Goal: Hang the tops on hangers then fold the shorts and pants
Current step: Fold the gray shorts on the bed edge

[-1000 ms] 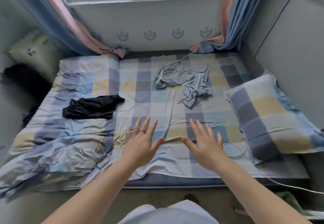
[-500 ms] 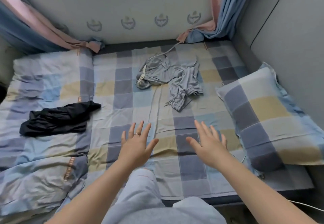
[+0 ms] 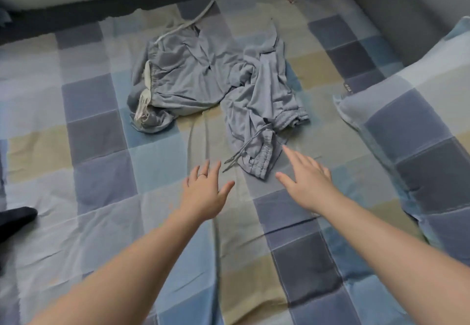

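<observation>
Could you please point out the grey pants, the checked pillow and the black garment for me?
grey pants (image 3: pixel 193 80), head view, middle of the crumpled upper part.
checked pillow (image 3: pixel 419 131), head view, its top face.
black garment (image 3: pixel 15 219), head view, the tip showing.

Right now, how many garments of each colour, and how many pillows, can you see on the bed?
Grey pants: 1
Black garment, cut off at the left edge: 1
Pillow: 1
Total: 3
</observation>
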Tool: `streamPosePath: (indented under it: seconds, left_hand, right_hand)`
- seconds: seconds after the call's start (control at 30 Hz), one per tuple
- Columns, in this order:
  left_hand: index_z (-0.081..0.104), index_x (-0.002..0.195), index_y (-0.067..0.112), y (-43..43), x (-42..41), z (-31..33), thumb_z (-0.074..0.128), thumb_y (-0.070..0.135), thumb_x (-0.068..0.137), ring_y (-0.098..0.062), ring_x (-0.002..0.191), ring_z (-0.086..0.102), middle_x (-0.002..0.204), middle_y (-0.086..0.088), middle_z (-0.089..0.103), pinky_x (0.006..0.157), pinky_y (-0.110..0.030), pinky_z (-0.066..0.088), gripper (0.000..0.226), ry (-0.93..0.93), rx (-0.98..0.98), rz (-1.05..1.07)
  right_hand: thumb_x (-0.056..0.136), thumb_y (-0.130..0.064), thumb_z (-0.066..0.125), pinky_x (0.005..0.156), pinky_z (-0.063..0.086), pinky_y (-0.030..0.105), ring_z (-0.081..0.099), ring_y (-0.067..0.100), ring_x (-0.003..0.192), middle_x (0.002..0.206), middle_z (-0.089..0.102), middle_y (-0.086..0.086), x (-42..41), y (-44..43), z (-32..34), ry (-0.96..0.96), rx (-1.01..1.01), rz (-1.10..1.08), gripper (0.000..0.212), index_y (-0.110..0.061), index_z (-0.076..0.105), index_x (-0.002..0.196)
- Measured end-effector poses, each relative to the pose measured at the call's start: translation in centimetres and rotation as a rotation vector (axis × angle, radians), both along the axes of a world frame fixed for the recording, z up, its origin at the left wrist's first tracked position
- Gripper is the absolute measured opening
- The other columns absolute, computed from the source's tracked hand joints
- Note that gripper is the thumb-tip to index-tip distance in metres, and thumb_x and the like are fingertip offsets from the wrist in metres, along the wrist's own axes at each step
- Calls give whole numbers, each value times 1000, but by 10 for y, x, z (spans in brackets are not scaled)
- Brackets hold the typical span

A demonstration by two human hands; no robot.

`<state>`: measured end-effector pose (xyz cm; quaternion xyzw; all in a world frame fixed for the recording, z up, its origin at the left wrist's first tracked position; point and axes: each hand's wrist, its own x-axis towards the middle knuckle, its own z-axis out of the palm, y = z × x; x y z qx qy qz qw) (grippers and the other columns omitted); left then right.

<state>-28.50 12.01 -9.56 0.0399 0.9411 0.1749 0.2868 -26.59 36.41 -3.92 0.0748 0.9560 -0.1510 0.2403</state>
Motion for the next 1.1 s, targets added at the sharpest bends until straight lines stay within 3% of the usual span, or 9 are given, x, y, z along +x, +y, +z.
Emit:
streamPosePath:
  seconds: [0.2,0.27,0.4,0.63,0.77,0.83,0.97,1.03,1.1]
  left_hand:
    - [23,156,11,80,-191,-105,42,54,101,-35,144,27,158,-18,30,116,-44,24,72,115,272,325]
    - [24,156,16,104,-227,-129,38,56,100,-31,145,25,159,-13,29,117,-45,19,70,262,188,364]
    - [23,155,31,117,-238,-179,22,60,93,-25,142,30,157,-3,36,118,-48,14,69,519,-53,359]
    - [17,157,33,122,-244,-181,15,59,90,-24,140,27,158,-2,35,115,-52,14,72,423,-188,320]
    - [23,154,29,122,-244,-183,26,56,90,-23,133,27,152,-7,44,110,-52,15,70,431,-223,316]
    - [24,154,28,123,-245,-182,27,56,90,-25,133,30,151,-7,44,110,-53,16,70,426,-235,317]
    - [21,155,28,123,-245,-181,23,57,91,-25,135,28,154,-7,41,111,-52,14,71,410,-241,310]
    - [20,156,28,122,-244,-181,23,57,91,-25,136,26,155,-8,40,111,-52,13,71,406,-227,314]
    - [22,156,28,123,-244,-181,24,57,90,-26,137,28,155,-7,40,113,-54,15,72,415,-207,328]
  right_hand:
    - [100,-53,43,114,23,51,18,20,150,165,20,-7,-134,35,-90,122,-3,-14,69,-36,10,158]
    - [100,-52,44,114,23,50,19,20,150,164,22,-6,-181,52,-109,181,9,-3,68,-35,13,157]
    - [98,-49,47,114,22,51,21,23,148,163,24,-5,-276,79,-148,313,-6,6,68,-34,17,157]
    - [98,-45,49,116,28,49,32,40,141,157,33,15,-417,100,-172,249,-100,-173,71,-28,17,158]
    - [93,-38,62,112,34,30,44,25,137,151,44,8,-463,95,-167,317,-476,-420,70,-15,30,151]
    - [91,-42,67,111,40,33,51,24,131,145,51,8,-483,94,-167,320,-602,-639,67,-10,39,143]
    - [89,-23,69,91,57,39,67,25,104,116,66,9,-495,96,-163,290,-840,-992,35,-7,56,117]
    - [88,-10,65,76,58,28,67,19,93,100,70,7,-483,98,-158,368,-809,-910,14,-6,64,101]
    - [86,-7,63,71,52,26,61,15,87,97,68,8,-463,96,-150,456,-689,-770,16,-5,66,102]
